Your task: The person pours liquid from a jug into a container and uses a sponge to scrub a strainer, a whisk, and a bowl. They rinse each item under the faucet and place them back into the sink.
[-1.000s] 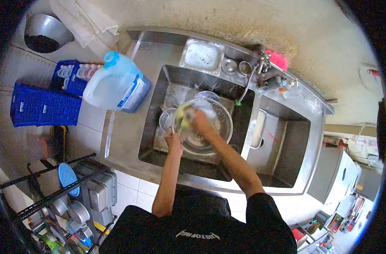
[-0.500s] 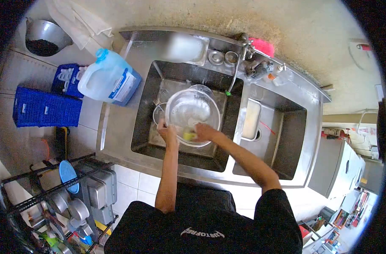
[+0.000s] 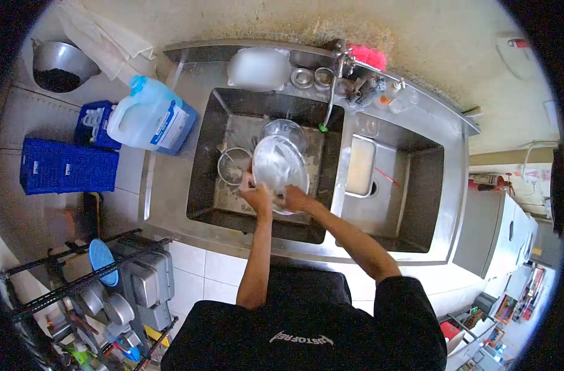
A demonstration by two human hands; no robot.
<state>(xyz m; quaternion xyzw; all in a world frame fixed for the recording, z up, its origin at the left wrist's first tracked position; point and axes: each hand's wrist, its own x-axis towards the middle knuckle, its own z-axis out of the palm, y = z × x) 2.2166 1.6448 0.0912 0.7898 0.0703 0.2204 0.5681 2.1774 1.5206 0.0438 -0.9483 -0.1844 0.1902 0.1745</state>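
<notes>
Washing-up over the left basin of the stainless-steel double sink (image 3: 201,185).

The sink is dull brushed metal, wet and flat-walled. On its left counter edge lies a translucent plastic jug with a blue cap (image 3: 149,117), tipped on its side. Over the left basin's front half, the clear round bowl (image 3: 280,167), smooth, soapy and thin-rimmed, is tilted steeply on edge. The left hand (image 3: 255,196) is closed around its lower-left rim. The right hand (image 3: 296,199) presses against the lower rim, fingers curled; whether it grips anything I cannot tell. A smaller clear bowl (image 3: 284,130) sits just behind, towards the basin's back wall. With so slick a rim, a firm left-hand hold kept low over the basin seems wise.
</notes>
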